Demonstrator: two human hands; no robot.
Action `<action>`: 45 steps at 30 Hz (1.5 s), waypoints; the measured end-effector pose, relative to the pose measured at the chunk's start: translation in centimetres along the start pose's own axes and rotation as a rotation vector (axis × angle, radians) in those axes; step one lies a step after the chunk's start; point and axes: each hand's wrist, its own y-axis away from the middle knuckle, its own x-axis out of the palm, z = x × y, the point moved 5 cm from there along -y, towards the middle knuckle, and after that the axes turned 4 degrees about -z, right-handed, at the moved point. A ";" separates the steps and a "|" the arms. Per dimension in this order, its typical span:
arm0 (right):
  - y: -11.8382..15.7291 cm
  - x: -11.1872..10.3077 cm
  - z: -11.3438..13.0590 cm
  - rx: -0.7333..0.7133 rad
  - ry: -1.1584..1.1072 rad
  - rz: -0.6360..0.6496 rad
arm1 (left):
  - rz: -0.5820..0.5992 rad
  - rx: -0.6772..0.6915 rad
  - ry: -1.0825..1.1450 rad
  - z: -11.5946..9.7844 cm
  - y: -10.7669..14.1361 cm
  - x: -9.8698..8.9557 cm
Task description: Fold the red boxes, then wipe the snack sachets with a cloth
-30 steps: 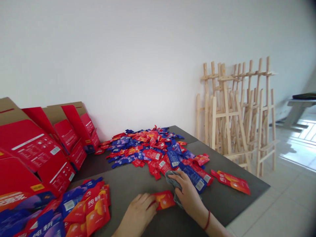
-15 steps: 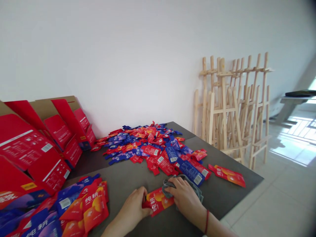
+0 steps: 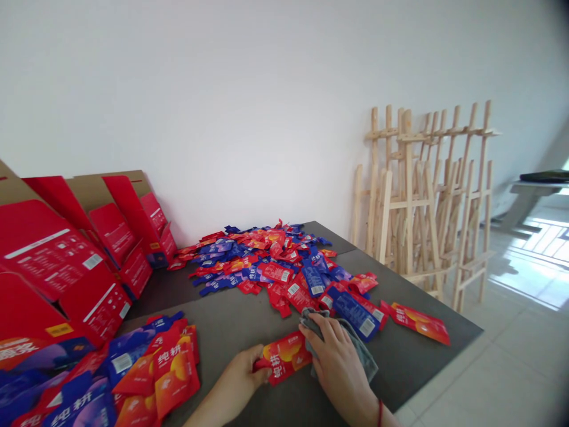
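Observation:
Between my hands is a red pouch (image 3: 288,357) with orange fruit printed on it, held just over the dark table (image 3: 235,329). My left hand (image 3: 246,373) pinches its left end between thumb and fingers. A grey-green cloth (image 3: 359,350) is bunched under my right hand (image 3: 335,362), whose fingers press it at the pouch's right end. Another red pouch (image 3: 420,323) lies alone to the right. Just beyond my hands, a blue pouch (image 3: 355,314) rests at the near edge of a large mixed heap of red and blue pouches (image 3: 275,273).
Open red cartons (image 3: 66,261) stand along the left side. In front of them lies a spread of red and blue pouches (image 3: 173,367). Wooden easels (image 3: 409,201) lean by the white wall beyond the table's right edge. A grey table (image 3: 536,196) stands farther right.
My right hand and the cloth have shifted right to the pouch's right end, baring more of its print. My left hand keeps hold of the left end. The whole view has shifted slightly.

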 end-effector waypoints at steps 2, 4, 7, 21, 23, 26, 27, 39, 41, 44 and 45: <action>-0.2 -0.1 -0.1 0.020 -0.007 -0.020 | 0.018 0.009 0.054 0.0 0.0 0.1; -0.4 -0.2 -0.1 0.034 -0.031 -0.028 | 0.017 0.008 0.090 0.1 0.0 0.2; -0.2 0.4 1.2 -0.038 -0.113 0.019 | 0.009 0.018 0.126 0.0 0.0 0.3; -1.9 2.4 -1.0 -0.011 -0.026 0.142 | 0.008 0.003 0.073 0.2 0.1 0.1; -1.5 1.8 -1.3 0.007 -0.035 0.138 | 0.000 -0.001 0.123 0.2 0.0 0.1; -0.2 1.8 -0.1 -0.098 -0.066 0.143 | 0.015 0.010 0.211 0.2 -0.1 0.2; 0.3 2.0 0.7 -0.171 -0.076 0.159 | 0.029 0.020 0.236 0.1 -0.2 0.2; -0.4 3.5 -0.8 -0.143 0.020 0.217 | 0.092 -0.038 0.241 -0.3 -0.2 -0.4; -0.8 3.2 -1.5 -0.077 0.060 0.208 | 0.092 -0.037 0.251 -0.2 -0.2 -0.4; -1.4 2.3 -2.0 0.034 0.087 0.168 | 0.100 -0.035 0.267 -0.1 -0.1 -0.2; -1.5 2.0 -1.8 0.046 0.070 0.154 | 0.102 -0.031 0.270 -0.1 -0.1 -0.2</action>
